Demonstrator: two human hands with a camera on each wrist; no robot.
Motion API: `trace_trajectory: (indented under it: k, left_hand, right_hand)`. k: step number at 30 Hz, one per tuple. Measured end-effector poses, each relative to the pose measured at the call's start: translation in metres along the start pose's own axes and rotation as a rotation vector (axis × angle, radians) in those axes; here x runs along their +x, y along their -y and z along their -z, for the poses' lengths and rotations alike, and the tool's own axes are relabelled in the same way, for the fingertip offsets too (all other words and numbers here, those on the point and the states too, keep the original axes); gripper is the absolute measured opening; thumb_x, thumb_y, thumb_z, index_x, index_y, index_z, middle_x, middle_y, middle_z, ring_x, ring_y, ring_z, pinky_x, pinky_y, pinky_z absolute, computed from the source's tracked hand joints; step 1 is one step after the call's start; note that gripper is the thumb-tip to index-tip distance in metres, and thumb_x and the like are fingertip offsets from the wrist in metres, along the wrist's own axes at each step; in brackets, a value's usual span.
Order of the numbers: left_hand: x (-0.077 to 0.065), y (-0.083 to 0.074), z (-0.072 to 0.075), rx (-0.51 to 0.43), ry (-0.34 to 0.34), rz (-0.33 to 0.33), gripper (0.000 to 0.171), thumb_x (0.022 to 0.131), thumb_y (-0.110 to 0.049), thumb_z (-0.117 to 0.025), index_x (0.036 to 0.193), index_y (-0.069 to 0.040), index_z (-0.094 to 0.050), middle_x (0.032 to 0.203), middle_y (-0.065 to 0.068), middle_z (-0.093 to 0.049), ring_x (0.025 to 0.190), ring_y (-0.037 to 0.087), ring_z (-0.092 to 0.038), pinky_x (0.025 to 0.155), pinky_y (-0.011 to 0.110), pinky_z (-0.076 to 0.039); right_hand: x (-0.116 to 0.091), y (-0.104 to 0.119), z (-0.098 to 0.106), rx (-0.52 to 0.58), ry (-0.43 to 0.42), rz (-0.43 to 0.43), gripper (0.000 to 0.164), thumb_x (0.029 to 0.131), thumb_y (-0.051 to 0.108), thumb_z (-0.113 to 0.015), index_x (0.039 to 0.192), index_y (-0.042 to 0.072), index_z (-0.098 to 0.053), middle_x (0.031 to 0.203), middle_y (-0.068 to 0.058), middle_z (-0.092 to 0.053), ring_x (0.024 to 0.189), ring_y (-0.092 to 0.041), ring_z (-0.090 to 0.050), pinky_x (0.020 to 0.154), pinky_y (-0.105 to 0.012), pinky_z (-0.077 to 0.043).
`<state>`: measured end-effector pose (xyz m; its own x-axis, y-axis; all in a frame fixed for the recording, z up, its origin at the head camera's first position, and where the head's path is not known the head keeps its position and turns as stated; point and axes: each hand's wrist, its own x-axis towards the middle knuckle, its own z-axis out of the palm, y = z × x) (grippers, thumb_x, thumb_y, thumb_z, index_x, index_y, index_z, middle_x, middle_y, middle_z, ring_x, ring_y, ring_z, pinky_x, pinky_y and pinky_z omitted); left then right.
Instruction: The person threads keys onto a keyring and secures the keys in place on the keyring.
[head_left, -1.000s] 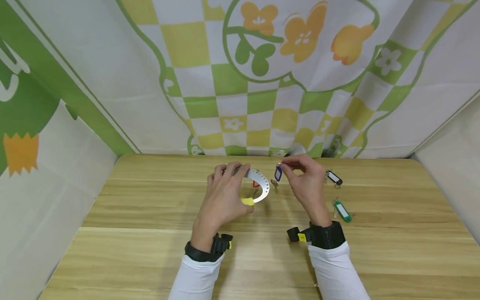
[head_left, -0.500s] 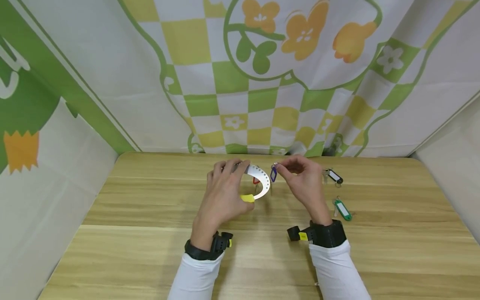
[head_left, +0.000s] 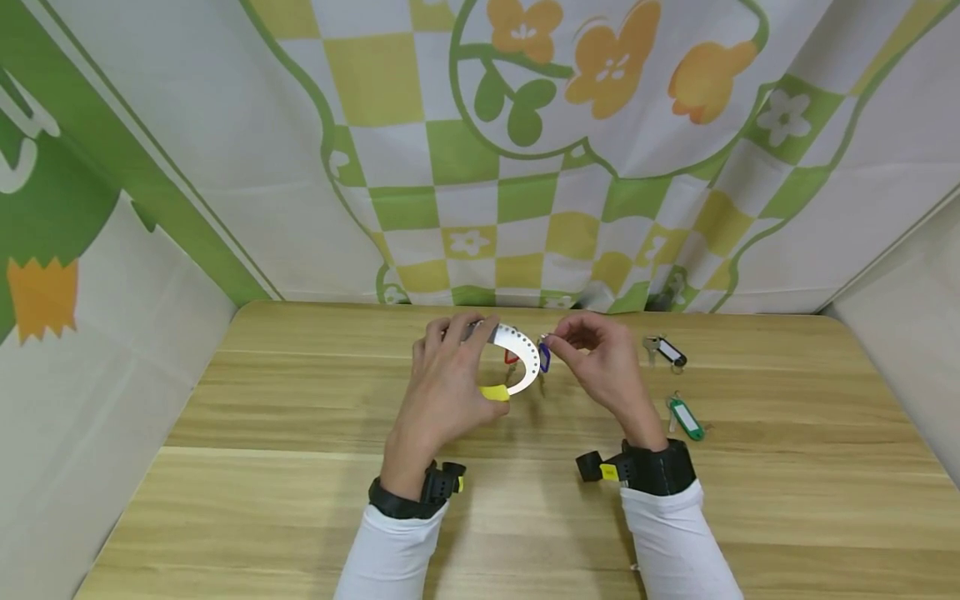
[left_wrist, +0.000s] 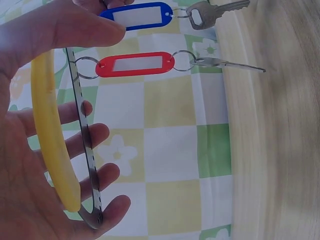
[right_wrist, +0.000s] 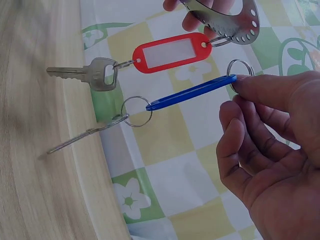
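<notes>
Over a wooden table (head_left: 300,517), clamping left hand (head_left: 446,379) fingers round a metal hoop (head_left: 532,355), pinching a blue key tag (right_wrist: 192,93) by its ring (right_wrist: 240,60) with the right hand (head_left: 600,358).

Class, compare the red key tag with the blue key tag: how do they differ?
The red key tag hangs from the perforated metal piece; the blue key tag is held at its end ring by the right hand. In the right wrist view, the red key tag shows its broad face, the blue key tag mostly its edge.

Shared: each has a white label and carries a metal key.
</notes>
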<state>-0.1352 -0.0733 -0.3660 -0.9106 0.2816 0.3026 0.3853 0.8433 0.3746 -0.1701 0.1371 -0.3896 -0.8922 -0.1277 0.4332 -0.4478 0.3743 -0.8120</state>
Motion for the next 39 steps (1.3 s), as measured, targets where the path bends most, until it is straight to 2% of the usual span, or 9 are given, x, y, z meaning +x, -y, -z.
trace_trajectory:
  k: [3, 8, 18, 30, 39]
  left_hand:
    - [0.0, 0.0, 0.0, 0.0, 0.0, -0.002, 0.097, 0.049, -0.042, -0.082, 0.136, -0.019, -0.044, 0.133, 0.002, -0.039, 0.121, 0.031, -0.031, 0.093, 0.049, -0.027]
    - [0.0, 0.0, 0.0, 0.001, -0.002, -0.007, 0.097, 0.049, -0.041, -0.082, 0.136, -0.02, -0.044, 0.132, 0.001, -0.04, 0.12, 0.031, -0.032, 0.093, 0.049, -0.027]
    - [0.0, 0.0, 0.0, 0.004, 0.006, -0.017, 0.096, 0.049, -0.04, -0.082, 0.135, -0.02, -0.045, 0.132, 0.001, -0.04, 0.121, 0.031, -0.032, 0.094, 0.05, -0.026]
    - [0.001, 0.001, 0.001, 0.047, 0.004, -0.027, 0.099, 0.047, -0.037, -0.082, 0.136, -0.022, -0.044, 0.134, 0.001, -0.039, 0.12, 0.032, -0.032, 0.091, 0.052, -0.027]
    - [0.001, 0.002, 0.002, 0.084, -0.016, -0.051, 0.098, 0.046, -0.034, -0.083, 0.136, -0.023, -0.045, 0.133, 0.0, -0.04, 0.122, 0.032, -0.031, 0.089, 0.051, -0.027]
  right_hand:
    - [0.0, -0.003, 0.0, -0.005, 0.026, 0.018, 0.011, 0.081, 0.02, -0.067, 0.083, 0.012, -0.06, 0.08, 0.0, -0.06, 0.071, -0.014, -0.059, 0.066, -0.031, -0.048]
    - [0.0, -0.001, -0.001, 0.01, 0.057, 0.033, 0.01, 0.082, 0.018, -0.067, 0.083, 0.011, -0.06, 0.08, 0.001, -0.06, 0.07, -0.014, -0.058, 0.064, -0.032, -0.047]
    - [-0.001, 0.0, -0.002, 0.018, 0.09, 0.01, 0.009, 0.082, 0.019, -0.067, 0.081, 0.013, -0.06, 0.078, 0.002, -0.061, 0.068, -0.014, -0.057, 0.06, -0.034, -0.045]
    - [-0.001, 0.002, -0.002, 0.063, 0.161, 0.001, 0.01, 0.082, 0.015, -0.066, 0.082, 0.008, -0.059, 0.076, -0.001, -0.06, 0.066, -0.017, -0.056, 0.059, -0.037, -0.046]
    - [-0.001, 0.012, -0.003, 0.054, 0.2, -0.046, 0.007, 0.082, 0.005, -0.064, 0.082, 0.002, -0.057, 0.076, -0.007, -0.059, 0.067, -0.023, -0.055, 0.059, -0.03, -0.045]
